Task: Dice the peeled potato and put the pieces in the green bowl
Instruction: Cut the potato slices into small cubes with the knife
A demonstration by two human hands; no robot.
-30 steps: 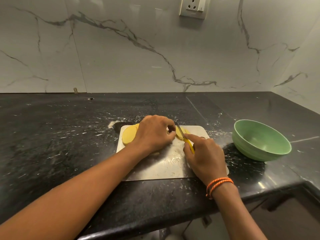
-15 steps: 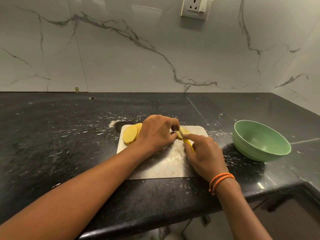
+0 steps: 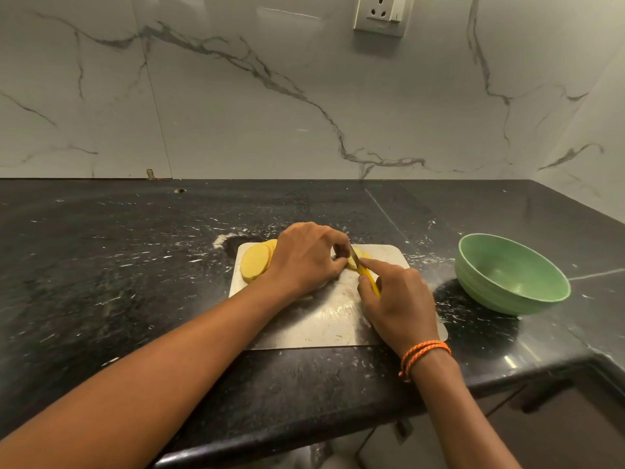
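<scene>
A black stone counter point(image 3: 118, 265) flecked with white runs along a white marble-veined wall point(image 3: 270, 96), which carries a socket plate point(image 3: 380, 13) above and behind the cutting board point(image 3: 324, 319). The metal cutting board lies near the counter's front edge. The green bowl point(image 3: 510, 275) stands on the counter just right of the board, apart from it.

On the board's far left part lie round yellow potato slices point(image 3: 255, 262). The left hand point(image 3: 304, 258), fingers curled, holds down a piece of potato point(image 3: 355, 260) at the board's far middle. The right hand point(image 3: 399, 299), an orange band point(image 3: 424, 353) on its wrist, grasps a yellow-handled knife point(image 3: 363, 270), index finger along the top, blade against that piece.

Compared with 0.5 s ago, both hands and the slices sit much the same; the bowl has not moved.
</scene>
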